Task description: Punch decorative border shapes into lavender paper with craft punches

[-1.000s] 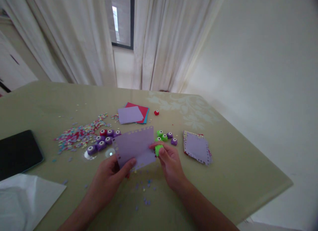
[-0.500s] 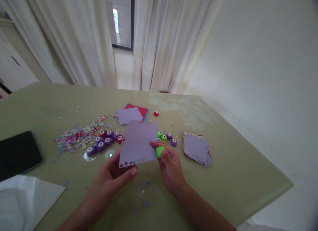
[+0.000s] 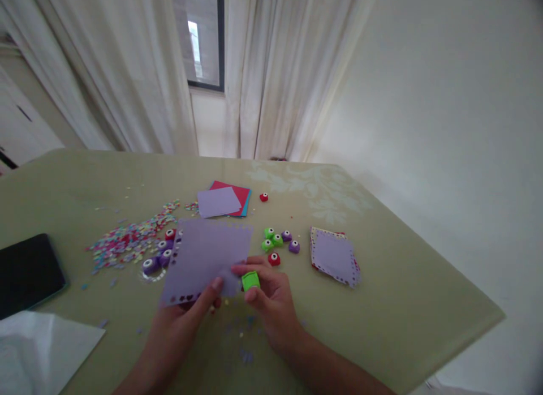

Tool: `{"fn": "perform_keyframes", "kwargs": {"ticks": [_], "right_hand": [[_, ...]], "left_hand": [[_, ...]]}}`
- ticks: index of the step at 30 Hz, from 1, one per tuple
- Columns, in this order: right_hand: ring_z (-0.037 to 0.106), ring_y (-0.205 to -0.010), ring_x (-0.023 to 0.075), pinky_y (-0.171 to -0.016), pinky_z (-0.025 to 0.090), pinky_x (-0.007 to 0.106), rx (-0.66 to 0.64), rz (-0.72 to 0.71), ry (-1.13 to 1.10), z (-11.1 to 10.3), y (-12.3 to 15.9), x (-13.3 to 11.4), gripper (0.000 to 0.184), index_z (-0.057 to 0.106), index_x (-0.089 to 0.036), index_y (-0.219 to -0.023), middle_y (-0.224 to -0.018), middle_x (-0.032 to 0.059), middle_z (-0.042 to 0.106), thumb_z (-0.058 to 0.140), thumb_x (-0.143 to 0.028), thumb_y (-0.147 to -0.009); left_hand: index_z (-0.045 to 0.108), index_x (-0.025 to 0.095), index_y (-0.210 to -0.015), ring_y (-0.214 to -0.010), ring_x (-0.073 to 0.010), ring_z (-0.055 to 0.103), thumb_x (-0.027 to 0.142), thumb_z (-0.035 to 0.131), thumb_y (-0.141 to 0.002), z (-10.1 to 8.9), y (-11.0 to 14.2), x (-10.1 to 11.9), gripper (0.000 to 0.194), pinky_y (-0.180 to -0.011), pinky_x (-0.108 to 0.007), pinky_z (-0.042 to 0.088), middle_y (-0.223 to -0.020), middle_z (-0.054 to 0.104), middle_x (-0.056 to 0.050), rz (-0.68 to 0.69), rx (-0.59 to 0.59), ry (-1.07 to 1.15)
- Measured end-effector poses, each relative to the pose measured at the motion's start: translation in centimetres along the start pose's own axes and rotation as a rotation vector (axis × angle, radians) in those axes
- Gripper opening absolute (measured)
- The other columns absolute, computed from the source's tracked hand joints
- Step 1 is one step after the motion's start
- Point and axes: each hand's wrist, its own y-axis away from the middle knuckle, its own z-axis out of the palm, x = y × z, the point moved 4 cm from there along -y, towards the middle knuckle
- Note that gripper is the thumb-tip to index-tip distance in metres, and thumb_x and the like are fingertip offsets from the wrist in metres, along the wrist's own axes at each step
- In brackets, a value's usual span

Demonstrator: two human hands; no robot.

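My left hand (image 3: 186, 318) pinches the lower right corner of a lilac paper sheet (image 3: 203, 259) whose edges carry punched cut-outs. My right hand (image 3: 271, 296) is closed on a small green paper punch (image 3: 250, 280), held against the sheet's lower right edge. Both hands hover just above the olive table (image 3: 394, 282). A red punch (image 3: 274, 259) lies just beyond my right hand.
Green and purple punches (image 3: 278, 240) lie behind the hands, more purple ones (image 3: 156, 258) to the left beside scattered confetti (image 3: 127, 239). A stack of punched sheets (image 3: 335, 256) lies to the right, coloured paper (image 3: 223, 200) farther back, a dark tablet (image 3: 25, 273) and white sheet (image 3: 38, 350) at left.
The lilac sheet has been turned and lowered toward me. My right hand with the green punch has moved down and left along the sheet's edge.
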Motion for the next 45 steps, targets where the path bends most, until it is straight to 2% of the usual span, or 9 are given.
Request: {"fn": "perform_keyframes", "kwargs": {"ticks": [2,6,12,17,21,24,30,35,45], "right_hand": [[0.066,-0.1,0.0275,-0.097,0.052,0.04,-0.078,0.046,0.005,0.4,0.1,0.3,0.055,0.091,-0.03,-0.102,-0.101,0.0081,0.072,0.087,-0.077,-0.074],[0.063,-0.079,0.0201,-0.078,0.05,0.033,-0.214,0.181,-0.02,1.0,0.4,1.1,0.053,0.09,-0.025,-0.097,-0.088,0.0049,0.072,0.086,-0.075,-0.076],[0.048,-0.062,0.0139,-0.061,0.039,0.027,-0.252,0.243,0.003,0.9,-0.3,1.5,0.061,0.083,-0.021,-0.091,-0.072,-0.0002,0.062,0.082,-0.08,-0.077],[0.042,-0.06,0.0153,-0.061,0.038,0.029,-0.271,0.251,0.021,0.9,-0.7,0.4,0.065,0.076,-0.021,-0.075,-0.064,-0.0014,0.054,0.082,-0.086,-0.07],[0.04,-0.058,0.0154,-0.06,0.036,0.03,-0.297,0.263,0.038,0.8,-0.5,-0.1,0.068,0.068,-0.021,-0.064,-0.057,-0.0032,0.045,0.081,-0.088,-0.068],[0.037,-0.058,0.0139,-0.059,0.033,0.03,-0.273,0.258,0.062,0.3,-0.4,0.7,0.069,0.066,-0.02,-0.065,-0.059,-0.0029,0.047,0.08,-0.088,-0.069],[0.034,-0.058,0.0128,-0.058,0.028,0.028,-0.111,0.334,-0.023,-1.0,-0.2,3.4,0.067,0.069,-0.019,-0.069,-0.059,-0.0035,0.045,0.081,-0.085,-0.071],[0.035,-0.058,0.0119,-0.057,0.024,0.028,-0.09,0.352,-0.137,-0.2,-0.2,3.2,0.065,0.072,-0.017,-0.075,-0.064,-0.0017,0.052,0.087,-0.08,-0.07],[0.037,-0.052,0.0091,-0.053,0.021,0.028,-0.072,0.39,-0.11,0.2,-0.3,3.3,0.061,0.069,-0.017,-0.074,-0.063,-0.0009,0.061,0.088,-0.075,-0.072]], "left_hand": [[0.072,0.023,-0.066,-0.062,-0.0234,0.07,0.068,0.079,-0.083,-0.4,-0.5,0.1,0.049,-0.058,-0.03,0.057,-0.066,0.075,-0.002,-0.008,0.048,0.059],[0.079,0.023,-0.094,-0.078,-0.0243,0.074,0.061,0.083,-0.083,-1.0,-1.0,1.1,0.04,-0.069,-0.03,0.06,-0.085,0.082,-0.001,-0.024,0.071,0.245],[0.08,0.021,-0.092,-0.07,-0.0207,0.071,0.061,0.084,-0.081,-1.3,-0.8,2.6,0.042,-0.063,-0.027,0.057,-0.085,0.083,-0.003,-0.009,0.081,0.217],[0.082,0.021,-0.097,-0.084,-0.0284,0.079,0.061,0.086,-0.077,-0.9,-0.7,2.8,0.045,-0.071,-0.032,0.063,-0.088,0.086,-0.005,0.017,0.035,0.236],[0.084,0.021,-0.101,-0.081,-0.0289,0.08,0.058,0.085,-0.079,-0.5,-0.8,2.4,0.043,-0.071,-0.034,0.064,-0.087,0.086,-0.005,0.036,-0.005,0.194],[0.083,0.021,-0.094,-0.077,-0.0277,0.079,0.057,0.083,-0.081,-0.4,-0.8,2.1,0.038,-0.069,-0.033,0.063,-0.084,0.085,-0.005,0.054,-0.021,0.147],[0.081,0.022,-0.081,-0.065,-0.0251,0.074,0.058,0.081,-0.08,-0.7,-0.6,2.3,0.036,-0.059,-0.031,0.058,-0.075,0.082,-0.004,0.07,0.001,0.053],[0.08,0.022,-0.079,-0.065,-0.0243,0.074,0.057,0.083,-0.078,-0.6,-0.7,2.7,0.035,-0.058,-0.029,0.057,-0.073,0.082,-0.002,0.079,-0.008,0.068],[0.077,0.021,-0.074,-0.059,-0.0199,0.067,0.051,0.081,-0.083,-0.5,-0.7,2.0,0.031,-0.053,-0.026,0.051,-0.066,0.076,0.0,0.086,-0.027,0.058]]}}
